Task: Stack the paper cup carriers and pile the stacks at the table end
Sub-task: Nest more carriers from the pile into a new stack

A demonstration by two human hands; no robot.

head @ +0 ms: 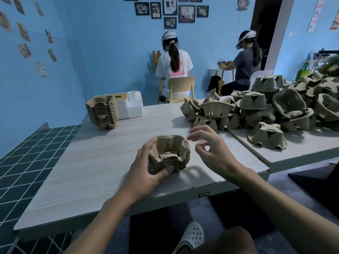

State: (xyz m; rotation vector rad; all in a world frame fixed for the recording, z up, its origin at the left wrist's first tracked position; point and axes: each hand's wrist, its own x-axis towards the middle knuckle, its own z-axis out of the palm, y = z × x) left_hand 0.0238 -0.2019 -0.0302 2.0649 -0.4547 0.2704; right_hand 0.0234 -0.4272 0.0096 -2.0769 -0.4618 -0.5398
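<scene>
**Q:** Item 1, the task's thing?
**A:** Short stack of nested pulp carriers (169, 153), cups up, on table (91, 162), centre, nr front edge. Left hand (146, 169) grasps it: thumb on near wall, fingers round far-left side.

**Q:** Other hand?
**A:** Right hand (211, 153) just beside stack, apart from it. Fingers loosely curled, nothing held.

**Q:** Remaining carriers?
**A:** Taller stack (101, 112) at far left end of table, against white box (132, 107). Loose heap (275, 107), mostly upside down, spans far right corner and adjoining table (293, 153).

**Q:** Legible text?
**A:** Cup-shaped wall sign (243, 4): script approx. "Coffee". Pink lettering on seated person's T-shirt (174, 73) and captions in framed prints (170, 11): too small to read.
</scene>
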